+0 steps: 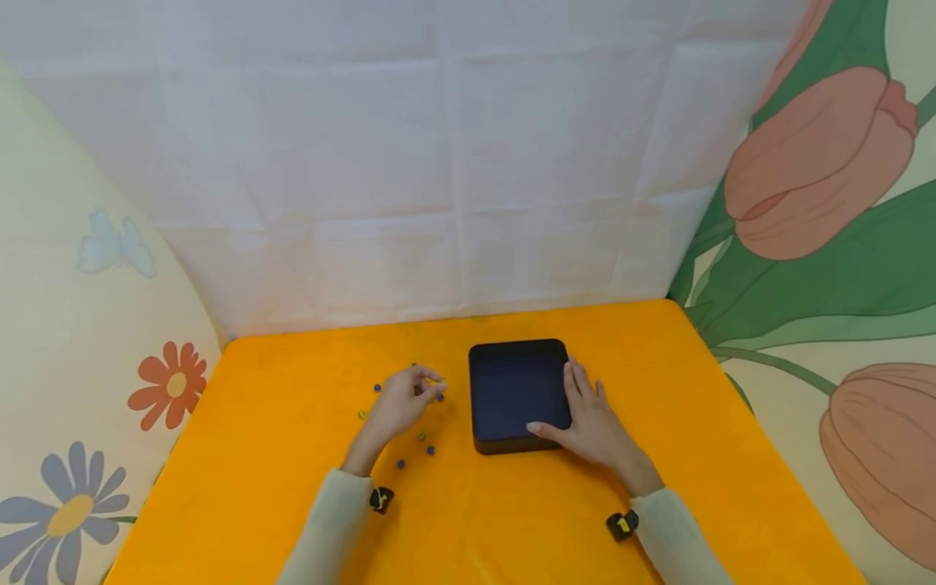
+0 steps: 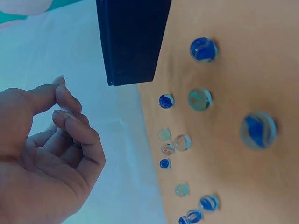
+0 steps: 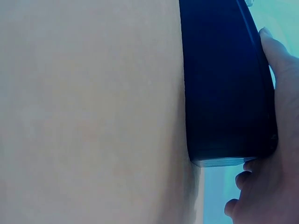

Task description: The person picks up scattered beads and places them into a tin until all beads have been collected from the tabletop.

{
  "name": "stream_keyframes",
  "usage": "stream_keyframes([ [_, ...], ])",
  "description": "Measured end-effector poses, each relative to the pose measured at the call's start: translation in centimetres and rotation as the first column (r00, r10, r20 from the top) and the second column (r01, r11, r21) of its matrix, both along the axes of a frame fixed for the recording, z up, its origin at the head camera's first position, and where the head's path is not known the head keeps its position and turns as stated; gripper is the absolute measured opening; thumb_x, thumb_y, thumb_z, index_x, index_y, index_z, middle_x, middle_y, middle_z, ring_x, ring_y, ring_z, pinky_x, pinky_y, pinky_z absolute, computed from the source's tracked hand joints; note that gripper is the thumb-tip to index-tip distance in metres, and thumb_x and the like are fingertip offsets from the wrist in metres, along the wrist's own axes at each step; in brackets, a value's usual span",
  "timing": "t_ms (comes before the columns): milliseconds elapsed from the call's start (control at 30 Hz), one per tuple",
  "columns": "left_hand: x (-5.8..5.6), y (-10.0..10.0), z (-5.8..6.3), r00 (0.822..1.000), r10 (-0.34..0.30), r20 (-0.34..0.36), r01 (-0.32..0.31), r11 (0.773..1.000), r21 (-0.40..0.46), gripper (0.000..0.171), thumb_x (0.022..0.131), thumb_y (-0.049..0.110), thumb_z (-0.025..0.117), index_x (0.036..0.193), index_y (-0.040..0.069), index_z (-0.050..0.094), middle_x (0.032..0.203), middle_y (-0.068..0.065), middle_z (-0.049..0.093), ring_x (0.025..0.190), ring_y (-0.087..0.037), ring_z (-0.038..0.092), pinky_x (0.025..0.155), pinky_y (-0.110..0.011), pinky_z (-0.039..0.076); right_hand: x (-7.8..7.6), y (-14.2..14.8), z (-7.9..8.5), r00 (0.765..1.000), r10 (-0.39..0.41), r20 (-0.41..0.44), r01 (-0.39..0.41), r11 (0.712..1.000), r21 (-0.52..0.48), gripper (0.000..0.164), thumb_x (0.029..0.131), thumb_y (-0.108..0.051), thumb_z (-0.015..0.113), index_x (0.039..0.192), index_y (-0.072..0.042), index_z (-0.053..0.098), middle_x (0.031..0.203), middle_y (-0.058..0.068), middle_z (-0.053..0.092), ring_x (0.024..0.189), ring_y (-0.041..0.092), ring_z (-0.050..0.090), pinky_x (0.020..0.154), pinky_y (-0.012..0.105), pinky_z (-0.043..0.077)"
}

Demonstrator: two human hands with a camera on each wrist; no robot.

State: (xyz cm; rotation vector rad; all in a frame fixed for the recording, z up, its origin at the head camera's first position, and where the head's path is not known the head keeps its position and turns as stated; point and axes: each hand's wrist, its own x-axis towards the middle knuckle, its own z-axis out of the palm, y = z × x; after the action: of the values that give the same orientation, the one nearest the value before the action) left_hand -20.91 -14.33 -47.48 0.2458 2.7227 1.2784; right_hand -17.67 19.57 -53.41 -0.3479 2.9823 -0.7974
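Observation:
My right hand (image 1: 592,422) holds the near right corner of a square black tray (image 1: 500,445). Its thumb lies over the front rim and its fingers rest along the right side. The tray's dark wall (image 3: 224,84) fills much of the right wrist view. Left of the tray, my left hand (image 1: 402,400) hovers over scattered glass marbles, among them a blue marble (image 2: 203,49) and a green marble (image 2: 200,99). Thumb and forefinger of the left hand (image 2: 56,144) meet at the tips; I cannot tell whether a marble is hidden between them.
An orange cloth (image 1: 278,455) covers the table. More marbles, such as a blue marble (image 1: 400,464) and another blue marble (image 1: 377,387), lie around the left hand. A white sheet (image 1: 351,162) hangs behind, with flower-patterned panels (image 1: 812,162) at both sides.

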Motion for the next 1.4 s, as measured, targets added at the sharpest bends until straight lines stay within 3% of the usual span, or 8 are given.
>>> stream_keyframes([
  [233, -0.8, 0.8, 0.3, 1.000, -0.008, 0.015, 0.007, 1.000, 0.029, 0.026, 0.105, 0.031, 0.067, 0.120, 0.011, 0.071, 0.093, -0.020, 0.075, 0.060, -0.020, 0.052, 0.052, -0.026, 0.039, 0.0, 0.1, 0.2, 1.000, -0.003, 0.004, 0.003, 1.000, -0.001, 0.130, 0.085, -0.083, 0.064, 0.169, -0.007, 0.000, 0.178, 0.018, -0.004, 0.164, 0.044, 0.008, 0.130, 0.066, 0.008],
  [433, -1.6, 1.6, 0.0, 0.999, -0.034, -0.007, 0.035, 0.999, 0.037, 0.025, 0.104, 0.029, 0.069, 0.119, 0.009, 0.073, 0.088, -0.021, 0.074, 0.063, -0.020, 0.058, 0.054, -0.026, 0.042, 0.0, 0.0, 0.5, 1.000, -0.001, 0.009, 0.001, 1.000, -0.009, 0.132, 0.084, -0.084, 0.064, 0.169, -0.007, 0.000, 0.178, 0.017, -0.004, 0.164, 0.046, 0.008, 0.129, 0.066, 0.012],
  [667, -2.1, 2.6, 0.0, 0.999, -0.051, -0.012, 0.052, 0.998, 0.030, 0.027, 0.104, 0.031, 0.069, 0.119, 0.009, 0.072, 0.090, -0.020, 0.073, 0.061, -0.015, 0.049, 0.055, -0.026, 0.040, -0.1, -0.1, 0.6, 1.000, 0.005, 0.003, -0.005, 0.999, 0.033, 0.131, 0.084, -0.086, 0.061, 0.169, -0.006, 0.001, 0.179, 0.013, -0.006, 0.166, 0.038, 0.004, 0.132, 0.062, 0.009],
  [1067, -2.7, 3.9, 0.4, 0.996, -0.086, -0.037, 0.086, 0.996, -0.002, 0.027, 0.105, 0.032, 0.067, 0.119, 0.010, 0.071, 0.079, -0.019, 0.068, 0.053, -0.014, 0.040, 0.052, -0.025, 0.035, -0.1, -0.2, 1.0, 0.998, 0.035, -0.054, -0.027, 0.988, 0.152, 0.127, 0.086, -0.087, 0.056, 0.167, 0.000, 0.011, 0.178, 0.018, 0.001, 0.166, 0.037, 0.006, 0.132, 0.062, 0.010],
  [1400, -3.8, 5.2, 0.4, 0.991, -0.125, -0.044, 0.124, 0.992, -0.024, 0.025, 0.104, 0.031, 0.068, 0.117, 0.009, 0.071, 0.078, -0.011, 0.067, 0.055, -0.014, 0.043, 0.055, -0.026, 0.038, 0.0, 0.0, 1.1, 0.999, 0.036, -0.038, -0.029, 0.983, 0.183, 0.128, 0.085, -0.089, 0.054, 0.167, 0.001, 0.012, 0.178, 0.018, 0.000, 0.166, 0.037, 0.006, 0.132, 0.062, 0.012],
])
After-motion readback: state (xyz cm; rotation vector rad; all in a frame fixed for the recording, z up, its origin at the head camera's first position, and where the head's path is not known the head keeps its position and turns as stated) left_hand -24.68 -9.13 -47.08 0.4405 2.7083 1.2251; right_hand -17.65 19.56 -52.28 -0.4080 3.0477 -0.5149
